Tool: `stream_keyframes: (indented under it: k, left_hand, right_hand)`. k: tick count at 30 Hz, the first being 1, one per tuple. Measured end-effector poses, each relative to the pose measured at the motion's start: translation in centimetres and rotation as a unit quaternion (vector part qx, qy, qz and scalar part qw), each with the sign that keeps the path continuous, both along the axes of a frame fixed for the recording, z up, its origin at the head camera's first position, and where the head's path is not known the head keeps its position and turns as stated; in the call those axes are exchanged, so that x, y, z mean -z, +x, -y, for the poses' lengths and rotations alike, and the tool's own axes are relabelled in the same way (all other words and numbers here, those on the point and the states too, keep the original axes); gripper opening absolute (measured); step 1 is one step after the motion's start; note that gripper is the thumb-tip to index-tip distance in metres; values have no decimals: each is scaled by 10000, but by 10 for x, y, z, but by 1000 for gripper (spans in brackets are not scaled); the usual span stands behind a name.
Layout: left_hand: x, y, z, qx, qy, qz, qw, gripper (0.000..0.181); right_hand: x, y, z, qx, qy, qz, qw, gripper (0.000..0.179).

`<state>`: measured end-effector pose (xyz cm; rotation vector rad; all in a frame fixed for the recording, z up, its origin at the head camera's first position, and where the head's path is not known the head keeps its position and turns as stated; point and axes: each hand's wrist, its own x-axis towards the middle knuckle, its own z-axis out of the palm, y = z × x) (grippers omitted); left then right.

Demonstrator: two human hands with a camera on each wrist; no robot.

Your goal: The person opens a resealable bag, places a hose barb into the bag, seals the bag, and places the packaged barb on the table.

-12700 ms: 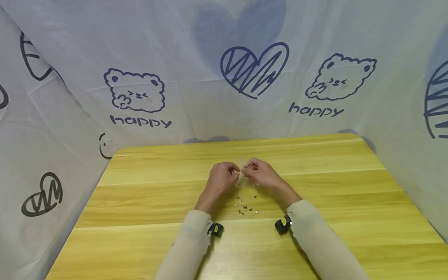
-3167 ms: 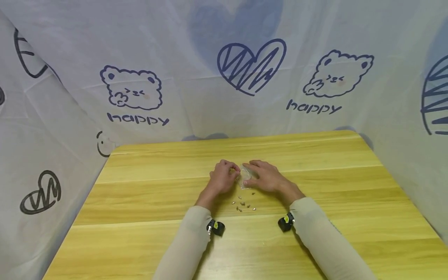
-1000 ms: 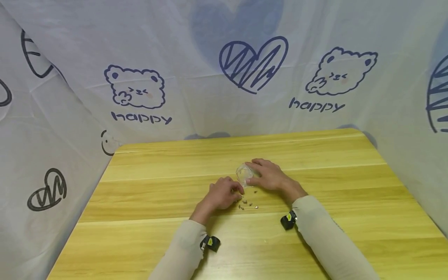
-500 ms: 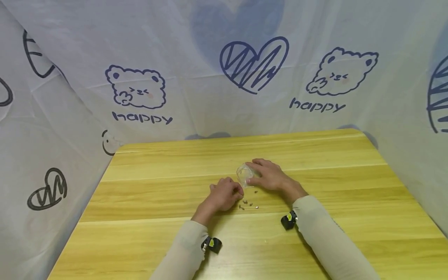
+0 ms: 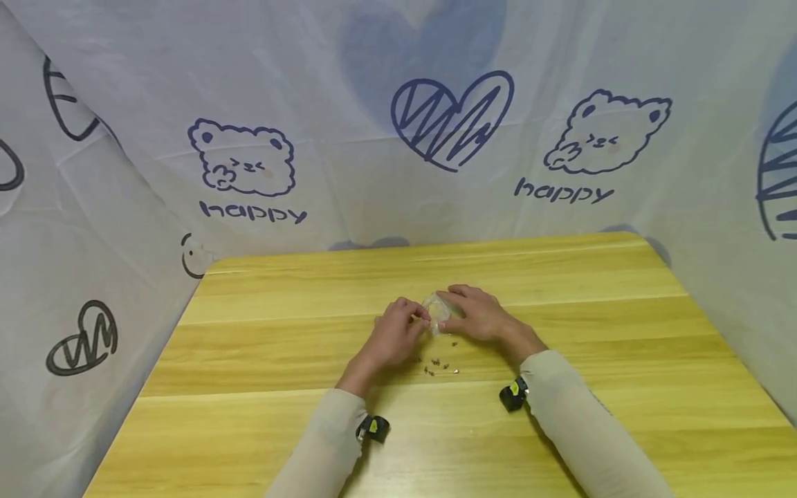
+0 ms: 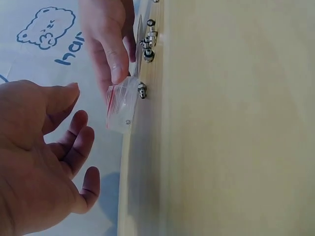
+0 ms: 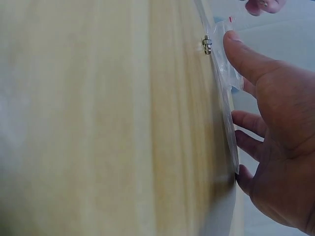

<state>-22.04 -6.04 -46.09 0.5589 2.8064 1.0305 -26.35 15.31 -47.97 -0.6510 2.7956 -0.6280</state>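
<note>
My right hand (image 5: 484, 315) holds a small clear zip bag (image 5: 438, 309) at the middle of the table, its thumb near the mouth. The bag's red zip line (image 6: 110, 105) shows in the left wrist view, with a tiny metal piece (image 6: 128, 122) at its edge. Beside the mouth, my left hand (image 5: 392, 333) has its fingertips drawn together. In the right wrist view those fingertips (image 7: 255, 7) pinch a small shiny metal fitting (image 7: 264, 3), mostly cut off by the frame. Several small metal fittings (image 5: 436, 362) lie loose just in front of the bag.
The wooden table (image 5: 249, 360) stretches around both hands. White printed cloth (image 5: 349, 173) hangs behind it and at the sides. Black wrist cameras (image 5: 513, 394) sit at both cuffs. Another single fitting (image 7: 207, 45) lies close by the bag.
My left hand was down at the loose fittings and has moved up and away from me to the bag's mouth. My right hand stays on the bag.
</note>
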Motion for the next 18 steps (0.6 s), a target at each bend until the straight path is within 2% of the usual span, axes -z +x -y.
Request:
stream_keyframes:
  k: [8,18]
  left_hand:
    - [0,-16,0,-108,249,299,9992,17]
    - [1,-34,-6,-222,218,455,9985,19]
  right_hand:
    - [2,2,-1,74,-99,23,9999,71]
    - [3,2,-1,34,-16,-72,10000,71]
